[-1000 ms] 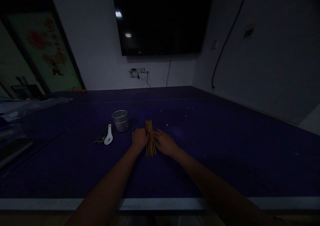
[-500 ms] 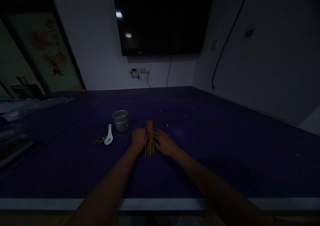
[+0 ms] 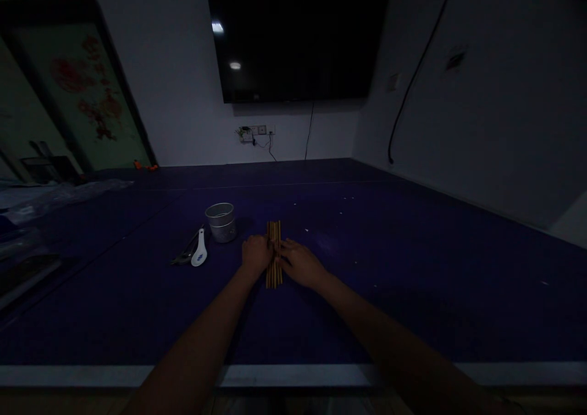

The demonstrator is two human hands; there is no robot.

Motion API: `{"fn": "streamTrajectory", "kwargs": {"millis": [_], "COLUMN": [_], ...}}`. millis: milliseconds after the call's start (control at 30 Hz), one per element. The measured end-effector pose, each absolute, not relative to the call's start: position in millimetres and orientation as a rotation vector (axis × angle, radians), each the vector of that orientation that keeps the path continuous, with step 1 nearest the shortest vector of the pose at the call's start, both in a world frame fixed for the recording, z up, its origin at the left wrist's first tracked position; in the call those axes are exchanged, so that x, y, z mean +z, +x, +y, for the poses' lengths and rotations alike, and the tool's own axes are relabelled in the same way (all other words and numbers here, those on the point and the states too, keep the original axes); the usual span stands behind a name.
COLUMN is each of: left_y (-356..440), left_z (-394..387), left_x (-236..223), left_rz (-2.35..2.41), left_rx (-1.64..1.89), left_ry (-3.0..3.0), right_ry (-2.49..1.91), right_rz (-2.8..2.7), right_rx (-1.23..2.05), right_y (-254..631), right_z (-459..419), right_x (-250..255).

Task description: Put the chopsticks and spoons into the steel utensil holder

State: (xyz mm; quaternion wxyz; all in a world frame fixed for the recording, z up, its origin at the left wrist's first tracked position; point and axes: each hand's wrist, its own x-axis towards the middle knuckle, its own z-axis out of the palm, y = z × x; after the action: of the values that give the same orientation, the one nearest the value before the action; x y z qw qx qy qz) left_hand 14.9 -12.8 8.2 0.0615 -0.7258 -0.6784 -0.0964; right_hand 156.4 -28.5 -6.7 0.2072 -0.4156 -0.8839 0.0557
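Observation:
A bundle of wooden chopsticks [image 3: 274, 277] lies lengthwise on the purple tabletop, pointing away from me. My left hand [image 3: 257, 254] is closed against its left side, with the fingers curled and partly hidden. From the other side my right hand [image 3: 300, 262] presses on the chopsticks, its thumb and fingertips against them. To the left stands a grey metal cup [image 3: 222, 224], upright. Beside the cup lies a white soup spoon [image 3: 199, 253] with a blue mark in its bowl. A dark metal tool [image 3: 184, 256], too dim to name, rests partly behind the spoon.
The purple tabletop [image 3: 413, 268] has a pale front edge [image 3: 298, 375] and a few white specks. Clear plastic wrapping [image 3: 68, 195] and a dark flat object [image 3: 27, 274] lie at far left. A large black screen [image 3: 298, 36] hangs on the wall above sockets and cables.
My right hand's fingers have shifted slightly inward on the chopsticks, narrowing the bundle a little. The cup, spoon and metal tool have stayed in place.

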Motion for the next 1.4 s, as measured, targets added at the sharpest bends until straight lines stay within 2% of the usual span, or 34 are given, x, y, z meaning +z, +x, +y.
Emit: {"fn": "streamTrajectory", "kwargs": {"millis": [533,1400], "left_y": [13.8,17.0], "left_z": [-8.5,-9.6], "left_x": [3.5,5.3], "left_rz": [-2.033,-2.128], "left_rx": [-0.311,-0.353], "left_ry": [-2.201,-2.219], "right_ry": [-1.291,-1.309], "right_rz": [-2.517,-2.525], "right_rx": [0.050,0.100], "right_y": [152.6,154.5], "right_z": [-39.5,-34.5], "right_x": [3.0,1.3]}}
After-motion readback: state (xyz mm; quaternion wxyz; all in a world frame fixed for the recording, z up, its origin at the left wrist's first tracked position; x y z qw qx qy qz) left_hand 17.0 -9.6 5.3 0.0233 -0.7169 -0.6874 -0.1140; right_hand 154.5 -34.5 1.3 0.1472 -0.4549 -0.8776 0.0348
